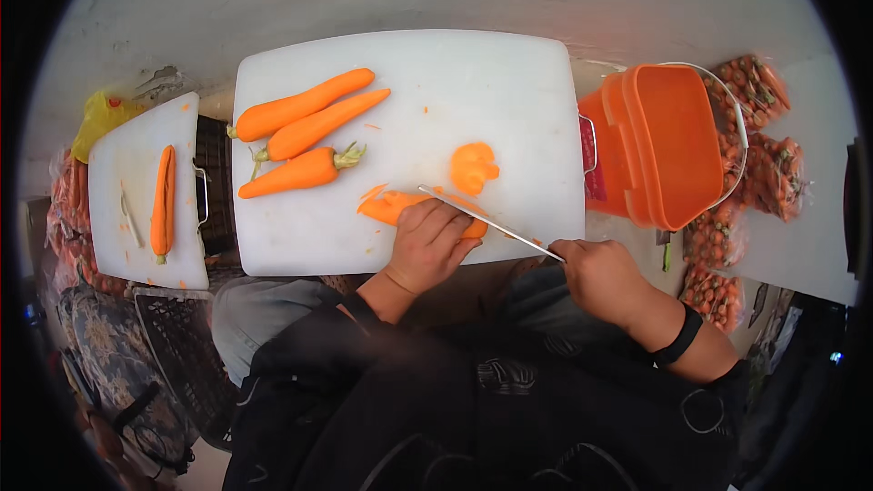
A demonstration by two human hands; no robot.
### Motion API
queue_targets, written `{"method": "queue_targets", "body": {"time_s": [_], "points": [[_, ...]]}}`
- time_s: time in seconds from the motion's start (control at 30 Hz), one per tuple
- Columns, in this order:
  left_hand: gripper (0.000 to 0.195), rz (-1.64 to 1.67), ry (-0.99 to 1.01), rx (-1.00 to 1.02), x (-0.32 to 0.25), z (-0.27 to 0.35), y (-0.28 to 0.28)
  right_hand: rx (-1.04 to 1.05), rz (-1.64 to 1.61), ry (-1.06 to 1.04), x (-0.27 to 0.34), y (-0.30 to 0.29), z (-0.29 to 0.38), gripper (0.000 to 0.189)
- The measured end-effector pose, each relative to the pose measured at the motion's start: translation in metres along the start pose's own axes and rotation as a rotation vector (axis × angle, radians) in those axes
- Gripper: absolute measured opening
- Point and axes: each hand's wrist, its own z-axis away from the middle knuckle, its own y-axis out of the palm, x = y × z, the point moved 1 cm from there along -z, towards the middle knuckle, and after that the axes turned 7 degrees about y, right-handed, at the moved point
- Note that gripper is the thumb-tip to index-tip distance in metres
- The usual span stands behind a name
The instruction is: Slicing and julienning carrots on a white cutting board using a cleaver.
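Note:
Near the front edge of a white cutting board [409,54], my left hand [430,239] presses down on a cut carrot [382,210], whose notched left end shows past the fingers. In my right hand [600,279] is a knife by its handle; its thin blade [501,226] slants up and left across the carrot, beside my left fingers. Just beyond the blade lies a small pile of carrot slices [470,167] with notched edges. Three whole carrots [327,124] rest at the board's left side, one with green stem stubs. Small carrot scraps are scattered about.
Right of the board stands an orange bucket [607,150] with a wire handle. Bags of carrots [774,174] lie beyond it, near a green-handled tool [666,257]. On a second white board [136,143] at left lie a grooved carrot [162,204] and a thin pale object [129,218].

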Motion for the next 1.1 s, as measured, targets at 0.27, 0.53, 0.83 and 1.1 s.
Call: {"method": "queue_targets", "body": {"time_s": [0.27, 0.53, 0.83, 1.1], "points": [[0.037, 0.004, -0.013, -0.012, -0.001, 0.000, 0.002, 0.030, -0.017, 0.037, 0.004, 0.023, -0.032, 0.013], [0.038, -0.002, 0.009, -0.009, -0.002, 0.000, 0.003, 0.036, 0.002, 0.036, 0.012, 0.052, -0.063, 0.011], [0.041, -0.007, 0.052, -0.002, 0.002, 0.002, 0.001, -0.026, -0.067, 0.039, 0.005, 0.042, -0.050, 0.011], [0.037, -0.018, 0.025, -0.029, 0.001, 0.004, 0.001, -0.077, -0.023, -0.014, 0.007, 0.003, -0.004, 0.015]]}}
